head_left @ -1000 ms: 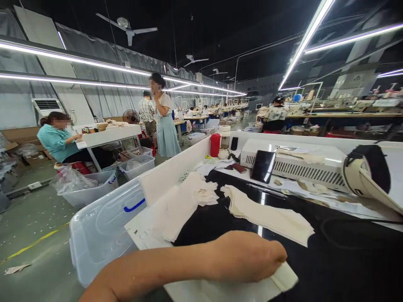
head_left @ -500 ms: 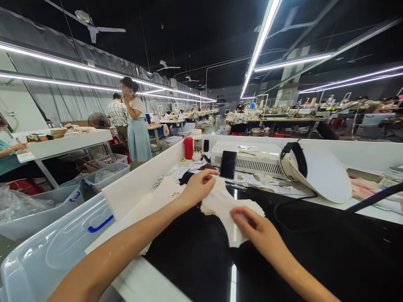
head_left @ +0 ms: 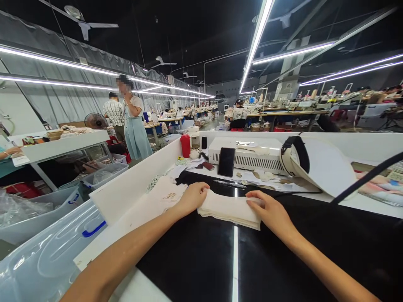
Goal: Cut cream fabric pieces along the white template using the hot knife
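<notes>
A stack of cream-white fabric pieces [head_left: 229,207] lies on the glossy black work surface [head_left: 189,256], its layered edges towards me. My left hand [head_left: 195,197] has its fingers closed at the stack's far left corner. At the far right corner, the thumb and fingers of my right hand [head_left: 267,207] pinch the edge. Left of my left hand, more pale fabric pieces [head_left: 162,193] with small brownish marks lie on the white table. A pen [head_left: 229,183] rests just beyond the stack.
A phone [head_left: 226,161] leans on a white vented box [head_left: 252,156]. To its right stands a white visor [head_left: 327,167], with a black cable [head_left: 365,180] nearby. A red container [head_left: 185,146] is at the back left. Clear plastic bins [head_left: 59,247] flank the table; people stand farther off.
The notched fabric piece that stretched towards me no longer hangs out; the fabric now forms a compact oblong. My right hand has moved up and right to its far right corner.
</notes>
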{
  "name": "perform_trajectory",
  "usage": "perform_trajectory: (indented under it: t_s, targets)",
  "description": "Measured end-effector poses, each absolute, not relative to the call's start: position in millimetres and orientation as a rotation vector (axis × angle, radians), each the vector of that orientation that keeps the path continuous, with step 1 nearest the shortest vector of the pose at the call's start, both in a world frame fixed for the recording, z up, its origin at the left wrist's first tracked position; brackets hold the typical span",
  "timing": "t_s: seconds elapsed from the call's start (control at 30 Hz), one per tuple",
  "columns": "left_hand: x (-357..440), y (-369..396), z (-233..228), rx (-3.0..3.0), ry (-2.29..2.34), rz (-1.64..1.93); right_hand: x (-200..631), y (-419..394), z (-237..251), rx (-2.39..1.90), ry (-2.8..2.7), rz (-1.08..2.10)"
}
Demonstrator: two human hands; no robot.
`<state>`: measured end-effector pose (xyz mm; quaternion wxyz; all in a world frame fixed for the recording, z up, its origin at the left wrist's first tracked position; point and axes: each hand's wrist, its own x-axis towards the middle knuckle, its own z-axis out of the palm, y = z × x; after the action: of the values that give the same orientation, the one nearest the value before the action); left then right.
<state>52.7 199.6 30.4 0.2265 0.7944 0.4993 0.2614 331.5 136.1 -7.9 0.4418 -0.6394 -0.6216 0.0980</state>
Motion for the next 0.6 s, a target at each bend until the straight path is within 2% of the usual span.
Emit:
perform_trajectory:
  t_s: [0.27, 0.47, 0.6]
  targets:
    - [46, 200, 17, 2.235, 1.397, 0.610, 333, 122, -29, -1.486, -1.718, 0.176]
    - [30, 194, 26, 2.225, 1.406, 0.629, 324, 97, -32, -1.346, -1.787, 0.171]
    - [-8, 188, 42, 2.249, 1.480, 0.653, 325, 60, -47, -1.221, -1.855, 0.093]
